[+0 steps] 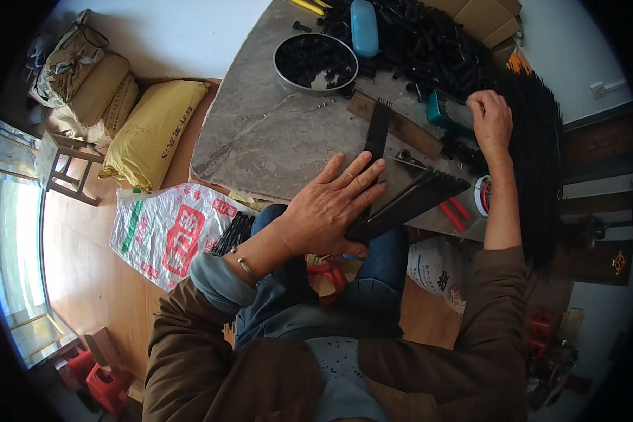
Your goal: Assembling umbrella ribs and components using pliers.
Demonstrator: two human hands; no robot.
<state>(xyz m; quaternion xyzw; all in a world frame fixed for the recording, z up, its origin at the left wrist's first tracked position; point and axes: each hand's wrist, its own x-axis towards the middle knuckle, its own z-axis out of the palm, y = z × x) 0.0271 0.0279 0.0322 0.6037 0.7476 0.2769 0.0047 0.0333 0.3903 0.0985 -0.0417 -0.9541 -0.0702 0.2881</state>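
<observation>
My left hand (330, 204) lies flat with its fingers stretched out. It rests on a bundle of thin black rods (415, 204) at the table's near edge. Beyond its fingertips, a flat row of black strips (378, 130) lies across a brown bar (418, 135). My right hand (491, 123) hovers by a teal box (437, 109), with thumb and fingers drawn together. Whatever is between those fingertips is too small to make out. Small metal pieces (404, 156) sit near the bundle.
A round metal tin (280, 74) of black parts stands on the grey table (243, 141). Behind are a blue case (364, 28) and a heap of black parts (429, 49). Long black rods (538, 162) fill the right side. Red handles (457, 213) lie near the front edge.
</observation>
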